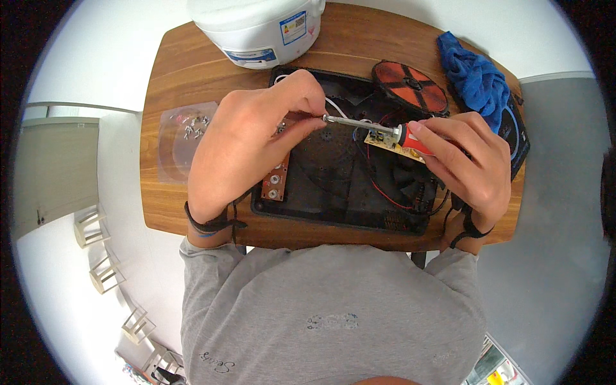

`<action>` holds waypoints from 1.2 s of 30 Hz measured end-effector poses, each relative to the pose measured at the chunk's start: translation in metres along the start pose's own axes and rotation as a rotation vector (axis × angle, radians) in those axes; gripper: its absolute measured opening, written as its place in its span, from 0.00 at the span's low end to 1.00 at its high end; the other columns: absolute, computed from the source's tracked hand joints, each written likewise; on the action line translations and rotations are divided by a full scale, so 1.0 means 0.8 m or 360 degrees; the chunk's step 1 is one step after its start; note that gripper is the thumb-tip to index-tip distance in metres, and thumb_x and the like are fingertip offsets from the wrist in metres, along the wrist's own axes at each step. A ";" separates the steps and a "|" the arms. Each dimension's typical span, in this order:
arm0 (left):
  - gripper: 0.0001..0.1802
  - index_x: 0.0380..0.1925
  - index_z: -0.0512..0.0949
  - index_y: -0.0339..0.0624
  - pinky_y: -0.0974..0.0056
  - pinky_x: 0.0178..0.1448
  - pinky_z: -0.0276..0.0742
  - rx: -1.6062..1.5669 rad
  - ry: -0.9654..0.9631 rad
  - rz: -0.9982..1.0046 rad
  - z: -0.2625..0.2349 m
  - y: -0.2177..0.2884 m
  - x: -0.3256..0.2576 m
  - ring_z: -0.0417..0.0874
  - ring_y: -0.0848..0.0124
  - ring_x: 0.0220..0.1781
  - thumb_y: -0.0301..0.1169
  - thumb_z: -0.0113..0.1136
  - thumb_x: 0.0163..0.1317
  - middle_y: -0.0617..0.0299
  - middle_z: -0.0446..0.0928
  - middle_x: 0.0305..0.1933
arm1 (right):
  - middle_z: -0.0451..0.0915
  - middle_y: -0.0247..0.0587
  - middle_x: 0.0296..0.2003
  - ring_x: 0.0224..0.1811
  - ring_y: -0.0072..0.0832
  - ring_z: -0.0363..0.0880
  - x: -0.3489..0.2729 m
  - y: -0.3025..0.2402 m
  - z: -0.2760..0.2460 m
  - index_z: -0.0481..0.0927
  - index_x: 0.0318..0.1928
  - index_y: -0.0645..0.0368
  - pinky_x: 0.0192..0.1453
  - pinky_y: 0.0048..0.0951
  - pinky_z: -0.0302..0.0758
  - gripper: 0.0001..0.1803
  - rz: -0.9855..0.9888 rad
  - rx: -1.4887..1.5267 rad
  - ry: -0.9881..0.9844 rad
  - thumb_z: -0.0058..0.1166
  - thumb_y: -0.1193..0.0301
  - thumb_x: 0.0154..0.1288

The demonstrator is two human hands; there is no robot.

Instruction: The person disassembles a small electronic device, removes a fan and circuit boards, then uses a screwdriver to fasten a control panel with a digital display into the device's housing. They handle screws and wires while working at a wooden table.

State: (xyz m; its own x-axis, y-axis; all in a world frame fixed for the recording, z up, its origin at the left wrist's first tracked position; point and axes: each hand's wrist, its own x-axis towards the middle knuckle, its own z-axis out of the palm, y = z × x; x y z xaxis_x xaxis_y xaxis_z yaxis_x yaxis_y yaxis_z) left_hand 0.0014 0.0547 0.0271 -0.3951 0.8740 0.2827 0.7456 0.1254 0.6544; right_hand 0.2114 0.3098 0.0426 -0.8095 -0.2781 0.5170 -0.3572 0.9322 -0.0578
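Observation:
An opened black appliance housing (333,192) lies on a small wooden table (192,70), its wires and circuit boards exposed. My right hand (471,160) grips the red handle of a screwdriver (378,127), which lies nearly level and points left. My left hand (253,141) pinches the metal shaft near its tip, above the housing's upper middle. A yellowish circuit board (385,139) sits just under the shaft. A narrow brown board (276,179) with round buttons lies at the housing's left edge, partly under my left hand.
A white rice cooker (256,29) stands at the table's far edge. A copper-red coil disc (410,86) and a blue cloth (475,77) lie at the far right, over a black panel (518,138). A clear plastic lid with small screws (186,135) sits left.

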 end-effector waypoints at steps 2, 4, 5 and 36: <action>0.12 0.45 0.88 0.38 0.61 0.52 0.90 0.0020 0.0003 -0.0010 0.001 0.000 -0.001 0.98 0.61 0.48 0.20 0.80 0.64 0.59 0.93 0.47 | 0.91 0.37 0.47 0.38 0.34 0.86 0.001 -0.001 -0.001 0.93 0.59 0.58 0.34 0.32 0.84 0.32 -0.0003 0.0002 -0.0008 0.77 0.78 0.47; 0.12 0.45 0.88 0.40 0.60 0.50 0.89 0.0070 -0.0005 0.0026 0.001 0.000 -0.001 0.97 0.59 0.46 0.21 0.80 0.65 0.58 0.92 0.46 | 0.92 0.38 0.49 0.38 0.35 0.87 0.002 -0.003 -0.003 0.93 0.59 0.58 0.34 0.32 0.86 0.31 -0.0007 0.0001 -0.0020 0.76 0.77 0.48; 0.12 0.46 0.88 0.40 0.59 0.49 0.89 0.0095 -0.0010 0.0043 0.001 0.000 -0.002 0.96 0.58 0.44 0.22 0.80 0.65 0.58 0.91 0.45 | 0.92 0.38 0.49 0.39 0.35 0.87 0.002 -0.003 -0.004 0.93 0.59 0.59 0.35 0.32 0.86 0.31 -0.0013 -0.0012 -0.0027 0.76 0.77 0.48; 0.11 0.45 0.85 0.44 0.56 0.42 0.87 0.0355 -0.0036 0.0142 0.006 0.005 -0.004 0.95 0.57 0.40 0.26 0.79 0.67 0.57 0.92 0.42 | 0.92 0.36 0.48 0.39 0.32 0.90 -0.005 -0.005 0.005 0.93 0.61 0.59 0.36 0.33 0.86 0.28 0.0091 -0.0014 -0.0122 0.80 0.73 0.56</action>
State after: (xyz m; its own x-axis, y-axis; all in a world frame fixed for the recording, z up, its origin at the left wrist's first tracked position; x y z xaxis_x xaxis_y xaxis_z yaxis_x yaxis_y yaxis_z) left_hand 0.0080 0.0546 0.0256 -0.3122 0.8962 0.3153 0.8782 0.1455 0.4557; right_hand 0.2146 0.3061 0.0374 -0.8619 -0.2409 0.4463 -0.3054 0.9491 -0.0775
